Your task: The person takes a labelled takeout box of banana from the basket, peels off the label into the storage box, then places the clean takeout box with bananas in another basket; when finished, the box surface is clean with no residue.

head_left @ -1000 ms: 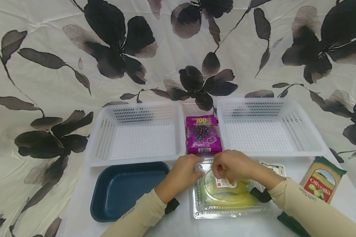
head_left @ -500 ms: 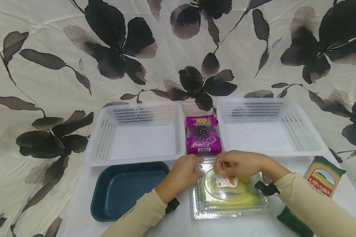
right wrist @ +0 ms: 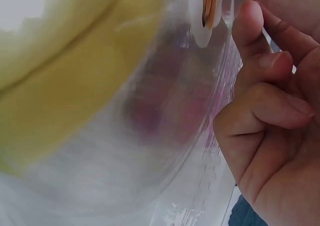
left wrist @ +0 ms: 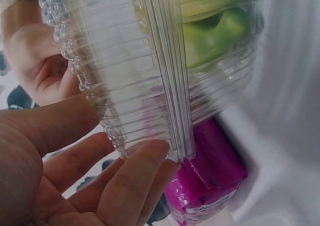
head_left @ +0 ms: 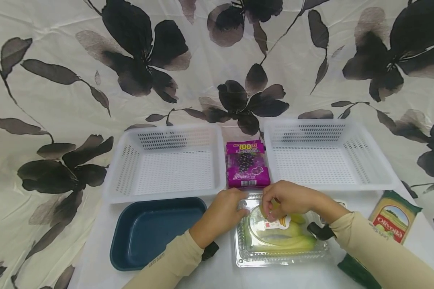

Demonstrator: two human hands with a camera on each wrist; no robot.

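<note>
A clear plastic clamshell box (head_left: 246,257) with yellow-green bananas (head_left: 296,241) inside lies on the white table. My left hand (head_left: 222,212) holds its far left corner. In the left wrist view, the thumb is on one side of the ribbed wall and the fingers (left wrist: 132,181) curl round the other. My right hand (head_left: 293,198) is over the lid, with curled fingers and the thumb and index fingertip together at the edge of a white and orange label (head_left: 280,222). In the right wrist view, the label (right wrist: 202,16) shows edge-on beside the fingertips.
Two white perforated baskets (head_left: 166,196) (head_left: 332,187) stand behind, with a purple grape candy pack (head_left: 247,164) between them. A dark blue tray (head_left: 117,241) is at the left. An Olivoila pouch (head_left: 394,218) and a dark green item (head_left: 358,271) lie at the right.
My right hand has shifted slightly right and up over the lid, its fingertips staying near the label. The left hand and the box have kept their place.
</note>
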